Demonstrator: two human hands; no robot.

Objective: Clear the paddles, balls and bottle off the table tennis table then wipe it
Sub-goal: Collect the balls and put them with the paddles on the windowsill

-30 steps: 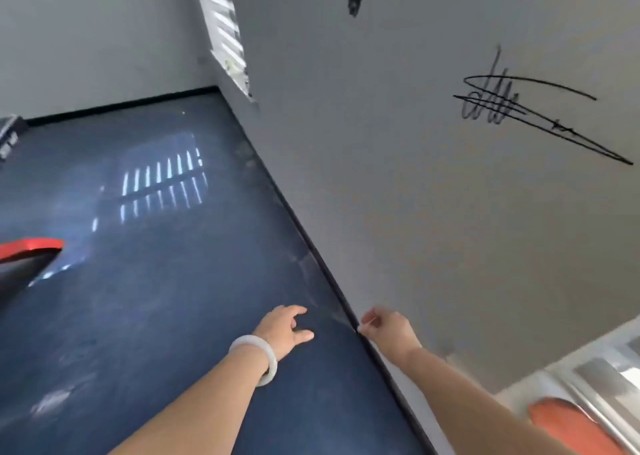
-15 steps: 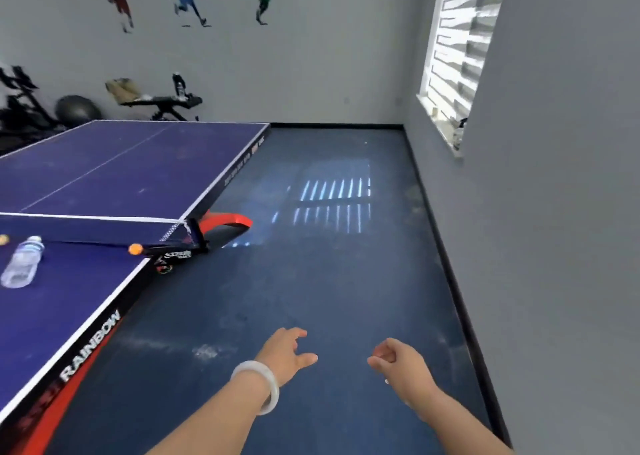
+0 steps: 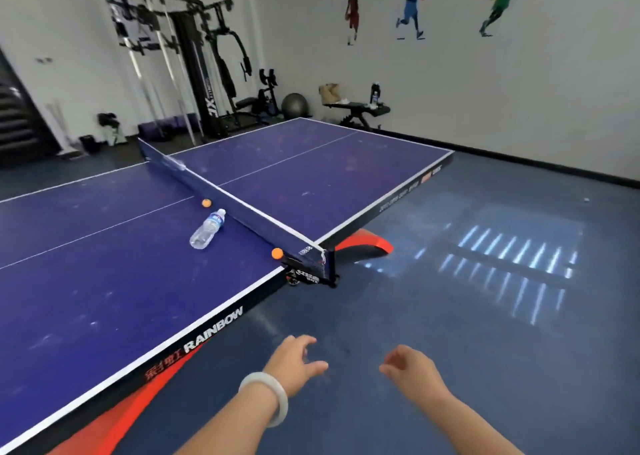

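A blue table tennis table (image 3: pixel 86 309) fills the left and centre, with its net (image 3: pixel 242 212) running across it. A clear plastic bottle (image 3: pixel 207 229) lies on its side on the near half, close to the net. One orange ball (image 3: pixel 206 203) rests against the net past the bottle. A second orange ball (image 3: pixel 277 253) sits by the net post at the table's near edge. My left hand (image 3: pixel 294 361), with a white bangle on the wrist, hangs over the floor beside the table, fingers loosely curled and empty. My right hand (image 3: pixel 412 368) is beside it, also empty. No paddle is visible.
Blue floor (image 3: pixel 450 316) lies to the right of the table, with window light on it. A black weight machine (image 3: pixel 194 63), a grey exercise ball (image 3: pixel 294 105) and a bench (image 3: pixel 360 109) with a bag and bottle stand along the far wall.
My view has swung left from the wall and floor to the table, bringing the bottle, both balls and the gym gear into sight. Both hands stay low in front, empty.
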